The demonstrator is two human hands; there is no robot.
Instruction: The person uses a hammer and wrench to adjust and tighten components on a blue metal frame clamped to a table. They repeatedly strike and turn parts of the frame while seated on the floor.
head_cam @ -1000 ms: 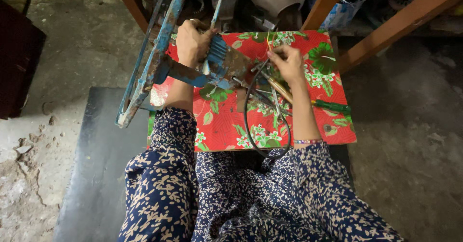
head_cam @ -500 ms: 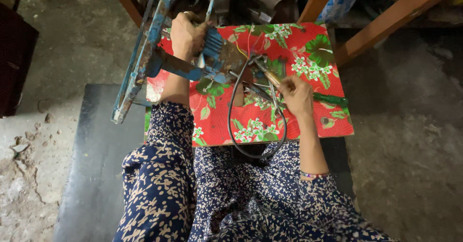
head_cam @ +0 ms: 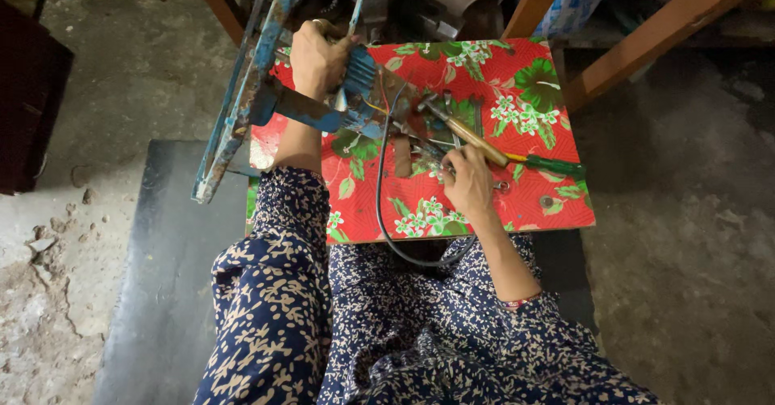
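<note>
Since the earlier frame, the right hand (head_cam: pixel 468 183) has drawn back toward the near edge of the board, and the black cable (head_cam: pixel 379 187) now loops lower, over the lap. Left hand (head_cam: pixel 316 58): closed in a fist around the upper end of the blue metal fan frame (head_cam: pixel 242 106), which slants from the far centre down to the near left, off the board's left edge. A ribbed blue motor housing (head_cam: pixel 359 74) sits just right of this hand, with thin coloured wires at its near side. Right hand: fingers curled down onto small metal parts at the middle of the board; whether they grip anything cannot be told. Work surface: a small board covered with red floral oilcloth (head_cam: pixel 525 203), resting over the person's knees. Just beyond the right hand lies a hammer with a wooden handle (head_cam: pixel 472 140), its head toward the motor; a green-handled screwdriver (head_cam: pixel 553 165) lies to the right of it, touching the handle's end. Two small washers (head_cam: pixel 547 202) rest near the board's right near corner. The dark floral garment (head_cam: pixel 387 332) fills the near foreground; wooden legs (head_cam: pixel 654 33) stand at the far right.
</note>
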